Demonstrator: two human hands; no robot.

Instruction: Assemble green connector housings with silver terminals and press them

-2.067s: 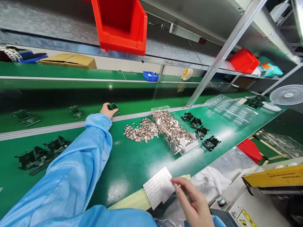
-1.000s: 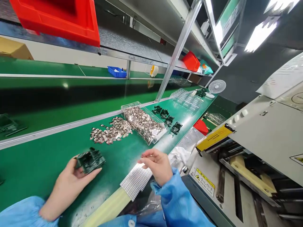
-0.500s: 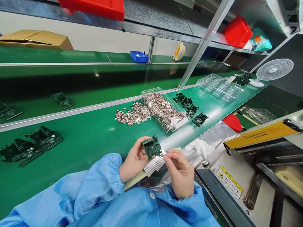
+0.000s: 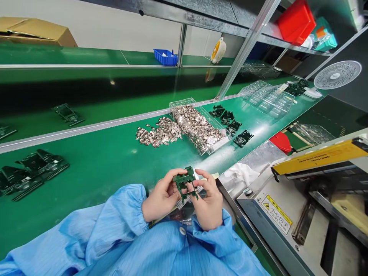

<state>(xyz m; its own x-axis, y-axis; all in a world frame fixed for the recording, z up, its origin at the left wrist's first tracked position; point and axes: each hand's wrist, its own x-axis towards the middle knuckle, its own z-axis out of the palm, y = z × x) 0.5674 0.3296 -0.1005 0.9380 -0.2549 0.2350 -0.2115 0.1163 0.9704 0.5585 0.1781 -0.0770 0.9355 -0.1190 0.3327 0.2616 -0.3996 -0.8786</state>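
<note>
The left hand (image 4: 161, 198) grips the green circuit board (image 4: 186, 180) by its left side, fingers closed on it. The right hand (image 4: 209, 201) holds the right side, fingers narrowed, thumb at its middle. The board is above the near edge of the counter (image 4: 109, 168). From it, loose metal pieces (image 4: 161, 132) lie at 11 o'clock; four more boards (image 4: 243, 138) at 1 o'clock.

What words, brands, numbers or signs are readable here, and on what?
"小心伤手": sticker on the grey machine, beside a warning triangle.
"INJURE HAND": same sticker, below; its yellow heading is too small to read.
"Series": yellow bar, upside down; other lettering too blurred.
Unreadable: the mark on the white fan, any print on the held circuit board.
</note>
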